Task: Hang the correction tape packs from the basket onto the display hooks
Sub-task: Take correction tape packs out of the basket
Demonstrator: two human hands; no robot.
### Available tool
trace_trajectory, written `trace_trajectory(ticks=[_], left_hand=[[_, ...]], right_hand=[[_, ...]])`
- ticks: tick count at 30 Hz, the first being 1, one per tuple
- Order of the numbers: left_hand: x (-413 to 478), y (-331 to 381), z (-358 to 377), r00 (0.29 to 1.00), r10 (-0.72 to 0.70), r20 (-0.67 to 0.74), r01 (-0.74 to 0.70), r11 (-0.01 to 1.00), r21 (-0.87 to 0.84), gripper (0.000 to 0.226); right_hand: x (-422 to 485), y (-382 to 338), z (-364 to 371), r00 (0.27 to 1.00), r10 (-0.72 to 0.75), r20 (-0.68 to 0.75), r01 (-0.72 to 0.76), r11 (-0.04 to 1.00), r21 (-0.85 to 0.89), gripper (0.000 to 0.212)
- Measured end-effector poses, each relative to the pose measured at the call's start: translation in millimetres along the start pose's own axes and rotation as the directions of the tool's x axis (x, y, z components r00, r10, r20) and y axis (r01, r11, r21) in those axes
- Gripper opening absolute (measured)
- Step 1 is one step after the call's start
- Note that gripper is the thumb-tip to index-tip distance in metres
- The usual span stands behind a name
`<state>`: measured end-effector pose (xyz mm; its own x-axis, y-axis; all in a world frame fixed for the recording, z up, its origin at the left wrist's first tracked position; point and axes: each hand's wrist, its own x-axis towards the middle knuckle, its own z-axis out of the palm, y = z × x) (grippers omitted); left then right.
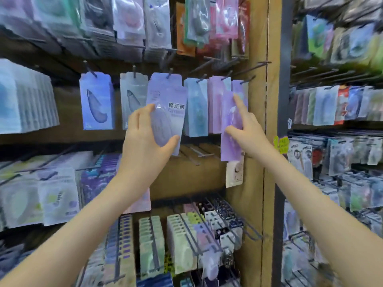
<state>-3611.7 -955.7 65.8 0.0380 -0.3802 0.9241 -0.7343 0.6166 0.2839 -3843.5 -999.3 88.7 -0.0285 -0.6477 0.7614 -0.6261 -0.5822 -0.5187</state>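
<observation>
Lavender correction tape pack (pixel 174 109), frame centre, is gripped between the left hand's (pixel 145 139) thumb and curled fingers; the right hand (pixel 248 133), index raised, pinches a purple pack (pixel 229 150).

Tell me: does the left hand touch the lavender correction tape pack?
Touching. Head view: the left hand grips the lavender correction tape pack, thumb on its front.

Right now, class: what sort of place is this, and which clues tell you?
Most likely a stationery shop aisle. Rows of display hooks carry hanging packs. The left hand holds a correction tape pack, the right hand holds a purple pack, and there is a yellow tag.
</observation>
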Motion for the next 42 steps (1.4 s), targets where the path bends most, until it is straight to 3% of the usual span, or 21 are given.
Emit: trace_trajectory(ticks=[11, 20, 26, 33, 39, 42], left_hand=[[31.7, 8.1, 37.4, 1.000, 0.006, 0.010, -0.005, 0.997, -0.075, 0.075], [48.1, 30.3, 87.8, 0.998, 0.053, 0.024, -0.051, 0.996, -0.074, 0.077], [53.7, 31.4, 107.0, 0.993, 0.067, 0.097, -0.066, 0.998, -0.007, 0.076], [50.7, 33.3, 108.1, 0.992, 0.039, 0.124, -0.043, 0.999, 0.032, 0.077], [50.7, 24.2, 79.4, 0.997, 0.040, 0.061, -0.044, 0.997, 0.068, 0.083], [50.7, 15.6, 60.4, 1.000, 0.005, 0.007, -0.006, 0.995, 0.095, 0.083]], right_hand=[[76.5, 30.9, -35.4, 0.968, 0.117, -0.222, -0.117, 0.993, 0.011, 0.077], [84.1, 48.0, -52.0, 0.988, 0.121, -0.100, -0.120, 0.993, 0.007, 0.080], [85.9, 45.5, -67.8, 0.998, 0.066, 0.001, -0.065, 0.983, -0.171, 0.078], [106.6, 47.6, -68.9, 0.979, 0.141, 0.150, -0.085, 0.940, -0.331, 0.075], [117.4, 47.9, -49.9, 0.966, 0.178, 0.188, -0.109, 0.939, -0.327, 0.070], [113.0, 42.3, -41.9, 0.982, 0.174, 0.072, -0.132, 0.909, -0.396, 0.061]])
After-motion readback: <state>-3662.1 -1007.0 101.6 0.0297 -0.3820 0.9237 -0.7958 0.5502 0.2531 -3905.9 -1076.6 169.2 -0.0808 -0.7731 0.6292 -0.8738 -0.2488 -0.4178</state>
